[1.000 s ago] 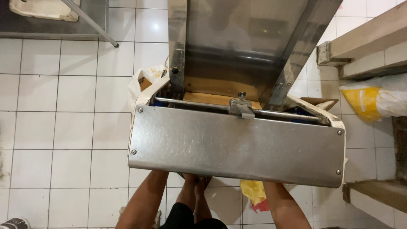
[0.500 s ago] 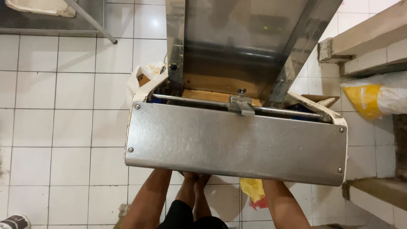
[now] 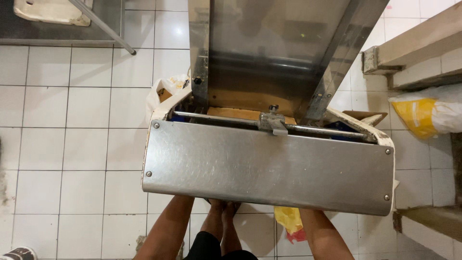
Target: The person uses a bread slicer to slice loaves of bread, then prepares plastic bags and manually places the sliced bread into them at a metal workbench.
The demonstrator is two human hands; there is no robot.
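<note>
The large machine with a scratched stainless-steel front panel [image 3: 269,163] and cream-painted side frames hung above the white tiled floor [image 3: 72,144], both forearms reaching under its near bottom edge. The left hand and right hand were hidden beneath it, so their grip could not be told. Bare legs stood directly below; a slipping hold would likely drop it onto them.

Bright, even light, steel glare, sharp
</note>
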